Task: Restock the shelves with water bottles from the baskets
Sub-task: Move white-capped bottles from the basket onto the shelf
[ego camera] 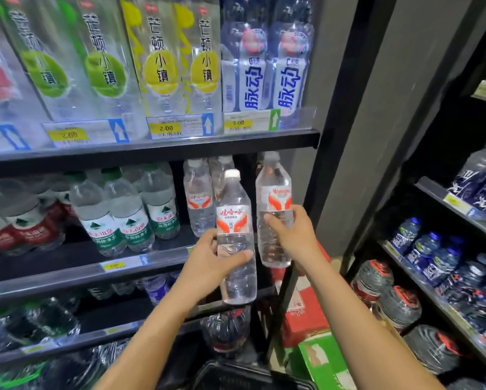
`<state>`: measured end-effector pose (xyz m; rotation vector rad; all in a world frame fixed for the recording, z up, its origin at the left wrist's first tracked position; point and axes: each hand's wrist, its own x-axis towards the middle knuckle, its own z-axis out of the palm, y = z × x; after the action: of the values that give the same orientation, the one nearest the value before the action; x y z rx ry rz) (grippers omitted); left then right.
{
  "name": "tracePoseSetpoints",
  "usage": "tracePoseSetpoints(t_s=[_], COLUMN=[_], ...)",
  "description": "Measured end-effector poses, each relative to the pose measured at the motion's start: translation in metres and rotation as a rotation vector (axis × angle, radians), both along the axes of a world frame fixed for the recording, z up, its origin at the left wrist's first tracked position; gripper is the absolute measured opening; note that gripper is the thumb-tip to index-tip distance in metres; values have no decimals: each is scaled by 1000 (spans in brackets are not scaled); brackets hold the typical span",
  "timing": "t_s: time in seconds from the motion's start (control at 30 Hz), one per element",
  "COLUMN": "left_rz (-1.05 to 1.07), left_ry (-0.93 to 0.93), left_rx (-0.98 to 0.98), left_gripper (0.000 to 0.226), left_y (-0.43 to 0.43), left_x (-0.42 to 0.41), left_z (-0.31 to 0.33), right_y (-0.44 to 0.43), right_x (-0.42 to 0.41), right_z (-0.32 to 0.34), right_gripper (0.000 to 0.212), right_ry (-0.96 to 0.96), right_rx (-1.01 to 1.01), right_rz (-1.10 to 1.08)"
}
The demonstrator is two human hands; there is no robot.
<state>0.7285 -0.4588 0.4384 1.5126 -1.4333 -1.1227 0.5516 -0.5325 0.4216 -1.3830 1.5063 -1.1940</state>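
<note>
My left hand (pixel 211 260) grips a clear water bottle (pixel 234 215) with a white cap and a red-and-white label, upright in front of the middle shelf (pixel 75 271). My right hand (pixel 291 235) grips a second bottle of the same kind (pixel 274 190), held a little higher and to the right, near the shelf's right end. Two matching bottles (pixel 198 198) stand on that shelf just behind the held ones. The rim of a dark basket (pixel 236 372) shows at the bottom, below my forearms.
Green- and red-labelled bottles (pixel 129 215) fill the middle shelf's left side. Tall flavoured-water bottles (pixel 157 57) and blue-labelled ones stand on the shelf above. Large jugs (pixel 227 327) sit low down. Red and green cartons (pixel 306 319) lie right of the black upright. Another rack with blue bottles (pixel 439 257) stands at right.
</note>
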Motion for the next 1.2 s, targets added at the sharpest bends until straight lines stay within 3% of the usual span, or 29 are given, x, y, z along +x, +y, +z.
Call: tracePoseSetpoints(t_s=[0.07,0.27,0.67,0.8,0.9,1.2], left_rz=[-17,0,255,331,352,285], left_ry=[-5,9,-54,23,61,-27], left_rx=[-27,-137,-280,-277,-277,-286], left_gripper=[39,58,58,72,71,73], left_y=[-19,-68,-104,-100,-102,-97], left_x=[2,-12,-36,-40,-34,-22], left_z=[-2,-7,-31,-38,-40,-38], right_y=[-18,-58,-84,-90,-94,-87], right_x=[2,4,9,4,2,3], right_z=[2,2,-18,-26,-32,-39], right_gripper=[40,42,49,58,64,56], right_ry=[0,-53,-237,-162,-104,11], right_rx=[-23,-58,-71,-31,-13,-43], right_rz=[-32,-86,-146,-97,-38,-75])
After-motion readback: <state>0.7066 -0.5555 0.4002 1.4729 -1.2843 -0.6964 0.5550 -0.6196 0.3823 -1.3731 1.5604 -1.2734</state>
